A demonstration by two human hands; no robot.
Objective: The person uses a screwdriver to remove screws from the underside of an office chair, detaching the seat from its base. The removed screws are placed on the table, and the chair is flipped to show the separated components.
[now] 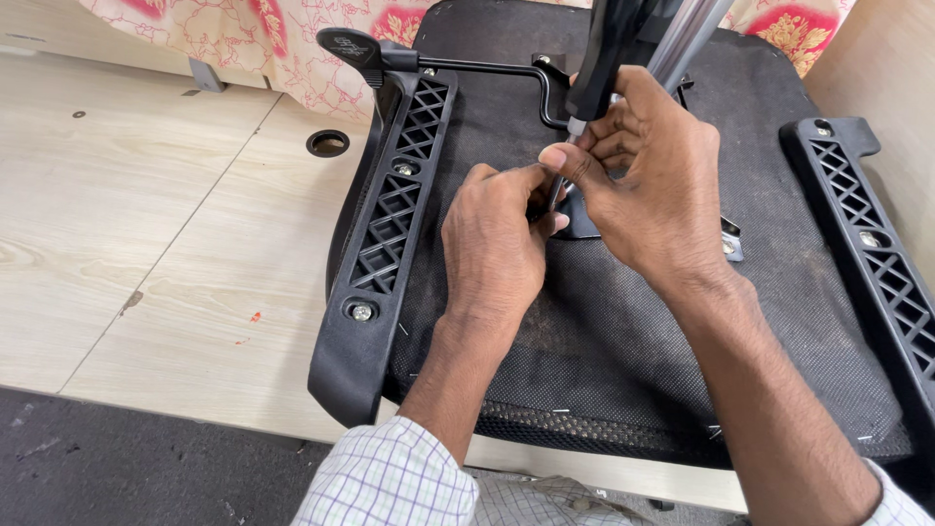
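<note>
An upturned black office-chair seat (604, 331) lies on a wooden table (146, 224), its fabric underside facing up. My right hand (648, 180) grips a black-handled screwdriver (599, 68) held upright, its shaft pointing down at the metal mechanism plate (729, 242) in the seat's middle. My left hand (497, 239) pinches the shaft near its tip, fingers closed against my right thumb. The tip itself is hidden behind my fingers. A chrome gas-lift cylinder (687, 34) rises from the mechanism behind my right hand.
Black lattice armrest brackets are bolted along the seat's left side (390, 214) and right side (872, 244). A black lever with a paddle handle (355, 46) sticks out at the top left. A round cable hole (328, 143) is in the table. Floral cloth (253, 34) hangs behind.
</note>
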